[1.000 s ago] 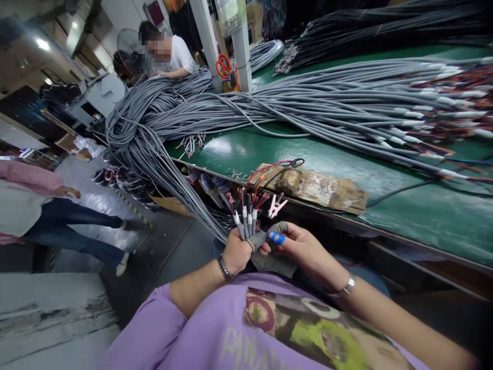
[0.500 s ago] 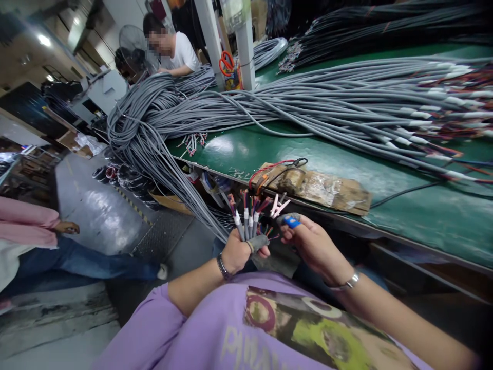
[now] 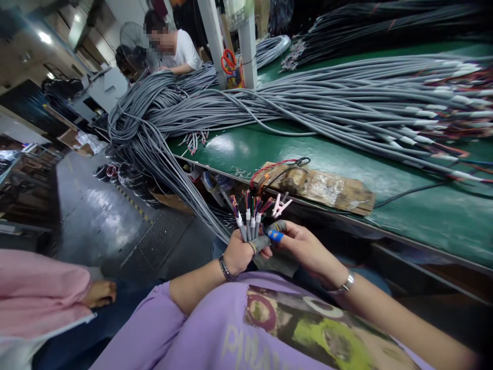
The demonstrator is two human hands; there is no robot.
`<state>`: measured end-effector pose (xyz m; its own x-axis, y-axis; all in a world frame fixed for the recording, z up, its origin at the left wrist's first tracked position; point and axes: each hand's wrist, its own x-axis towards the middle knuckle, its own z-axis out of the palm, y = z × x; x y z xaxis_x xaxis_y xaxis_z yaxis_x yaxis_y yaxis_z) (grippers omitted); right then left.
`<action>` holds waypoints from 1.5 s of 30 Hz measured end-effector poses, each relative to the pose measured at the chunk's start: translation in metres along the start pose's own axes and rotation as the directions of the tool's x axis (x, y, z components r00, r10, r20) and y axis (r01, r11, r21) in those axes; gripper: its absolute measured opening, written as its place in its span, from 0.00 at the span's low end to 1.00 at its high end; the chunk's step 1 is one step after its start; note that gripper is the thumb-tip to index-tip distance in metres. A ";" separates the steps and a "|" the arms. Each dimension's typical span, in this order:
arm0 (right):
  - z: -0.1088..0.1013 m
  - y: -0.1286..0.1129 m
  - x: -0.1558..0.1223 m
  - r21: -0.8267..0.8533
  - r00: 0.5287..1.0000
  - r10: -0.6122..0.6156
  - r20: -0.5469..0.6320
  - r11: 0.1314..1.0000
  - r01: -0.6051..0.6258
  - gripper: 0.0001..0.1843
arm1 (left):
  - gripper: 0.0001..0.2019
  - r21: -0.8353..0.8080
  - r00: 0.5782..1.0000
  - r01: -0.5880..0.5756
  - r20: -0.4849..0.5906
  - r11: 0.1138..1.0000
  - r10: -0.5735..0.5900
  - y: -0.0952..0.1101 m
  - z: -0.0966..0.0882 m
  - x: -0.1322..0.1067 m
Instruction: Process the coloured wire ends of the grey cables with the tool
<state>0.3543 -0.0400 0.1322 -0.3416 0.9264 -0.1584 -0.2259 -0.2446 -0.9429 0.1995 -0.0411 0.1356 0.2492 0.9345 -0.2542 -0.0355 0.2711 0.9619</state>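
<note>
My left hand (image 3: 236,254) grips a small bunch of grey cables (image 3: 246,218) upright, their stripped coloured wire ends fanned out above my fist. My right hand (image 3: 306,252) sits just to the right of them, fingertips at the base of the wire ends. Its thumb wears a grey cot and a finger a blue one (image 3: 275,236). Both hands hover in front of the green workbench's (image 3: 404,205) near edge, above my lap. The cables trail down and left toward the big heap.
A large heap of grey cables (image 3: 162,123) spills off the bench's left end; more lie across the bench (image 3: 365,103). A taped cardboard block with red and black wires (image 3: 316,185) sits on the near edge. A person in pink (image 3: 42,293) passes at lower left; another in white (image 3: 179,49) works behind.
My right hand has drawn back to the cable ends after lifting away slightly. The person in pink has walked closer along the aisle, now filling the lower left corner.
</note>
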 end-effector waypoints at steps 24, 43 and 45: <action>-0.004 0.009 0.011 0.351 0.961 0.139 -0.237 0.935 -0.049 0.15 | 0.21 -0.077 0.993 0.033 -0.114 0.996 -0.042 -0.003 -0.001 0.002; -0.005 0.007 0.004 0.243 0.973 0.171 -0.158 0.961 -0.130 0.27 | 0.20 -0.082 0.992 0.002 -0.128 0.997 -0.012 -0.006 -0.003 0.002; -0.005 0.007 0.003 0.155 0.982 0.150 -0.116 0.979 -0.131 0.25 | 0.19 -0.068 0.993 -0.004 -0.116 0.998 -0.004 -0.005 -0.003 0.002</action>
<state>0.3559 -0.0374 0.1236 -0.2636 0.9061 -0.3308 -0.3181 -0.4055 -0.8570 0.1974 -0.0405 0.1299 0.1351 0.9538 -0.2683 -0.1018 0.2827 0.9538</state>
